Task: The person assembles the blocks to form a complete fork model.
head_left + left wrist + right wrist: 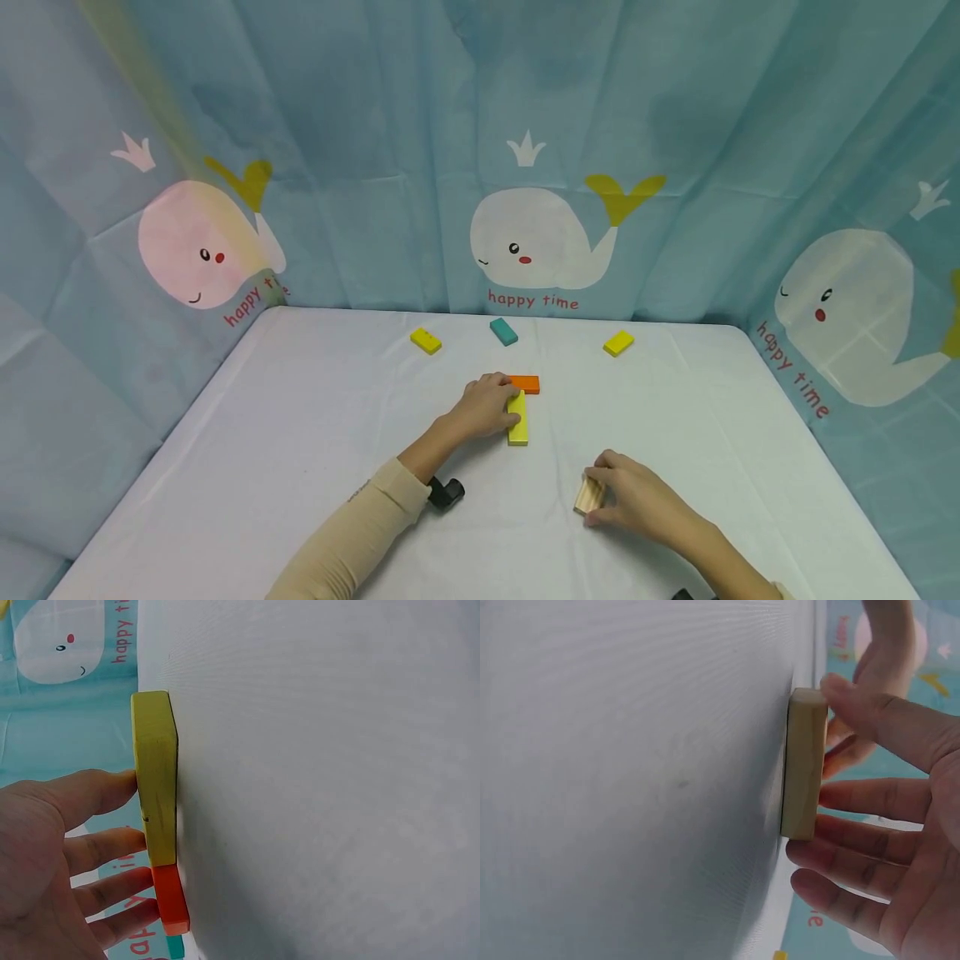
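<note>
A long yellow block (518, 429) lies flat, its far end against an orange block (527, 384) set crosswise. Over both is my left hand (483, 407); in the left wrist view its thumb and index finger touch the yellow block (156, 780), while other fingertips meet the orange block (171, 900). Nearer and to the right, my right hand (633, 497) holds a plain wooden block (589, 495) on the table. The right wrist view has the thumb at one end of this wooden block (804, 765) and fingers along its top and around the other end.
Toward the back of the white-covered table (300, 417) lie a yellow block (426, 340), a teal block (503, 332) and another yellow block (618, 342). A blue curtain (375, 167) with whale prints stands behind the table and along both sides.
</note>
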The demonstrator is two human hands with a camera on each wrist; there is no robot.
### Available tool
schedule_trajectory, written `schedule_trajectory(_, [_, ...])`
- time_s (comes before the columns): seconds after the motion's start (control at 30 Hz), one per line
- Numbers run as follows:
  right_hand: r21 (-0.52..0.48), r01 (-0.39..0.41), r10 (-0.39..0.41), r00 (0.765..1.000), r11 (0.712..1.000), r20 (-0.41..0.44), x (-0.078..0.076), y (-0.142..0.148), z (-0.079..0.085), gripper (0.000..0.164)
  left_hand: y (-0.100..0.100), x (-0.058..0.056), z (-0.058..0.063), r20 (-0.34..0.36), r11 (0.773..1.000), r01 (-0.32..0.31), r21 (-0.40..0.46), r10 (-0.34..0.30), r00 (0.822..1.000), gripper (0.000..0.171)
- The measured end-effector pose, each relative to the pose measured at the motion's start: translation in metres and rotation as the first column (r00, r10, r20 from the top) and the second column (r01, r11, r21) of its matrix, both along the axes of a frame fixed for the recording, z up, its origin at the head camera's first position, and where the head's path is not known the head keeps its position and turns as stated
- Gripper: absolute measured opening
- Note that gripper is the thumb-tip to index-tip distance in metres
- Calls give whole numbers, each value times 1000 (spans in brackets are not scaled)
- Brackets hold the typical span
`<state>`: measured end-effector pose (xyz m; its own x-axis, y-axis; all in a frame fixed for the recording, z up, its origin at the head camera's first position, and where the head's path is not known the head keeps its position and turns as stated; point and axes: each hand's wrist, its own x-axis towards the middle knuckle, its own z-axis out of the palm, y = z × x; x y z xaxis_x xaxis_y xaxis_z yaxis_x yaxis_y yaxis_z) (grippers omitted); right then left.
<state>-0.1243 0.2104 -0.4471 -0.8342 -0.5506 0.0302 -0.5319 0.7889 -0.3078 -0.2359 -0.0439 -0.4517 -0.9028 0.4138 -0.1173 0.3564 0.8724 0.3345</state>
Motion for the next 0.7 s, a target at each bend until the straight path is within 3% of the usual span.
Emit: schedule_trajectory(0.7, [-6,-13,13,1000,1000,-14,-3,-4,-3,48,1,-1,-2,-10,1000,-4,-8,4,1000,45])
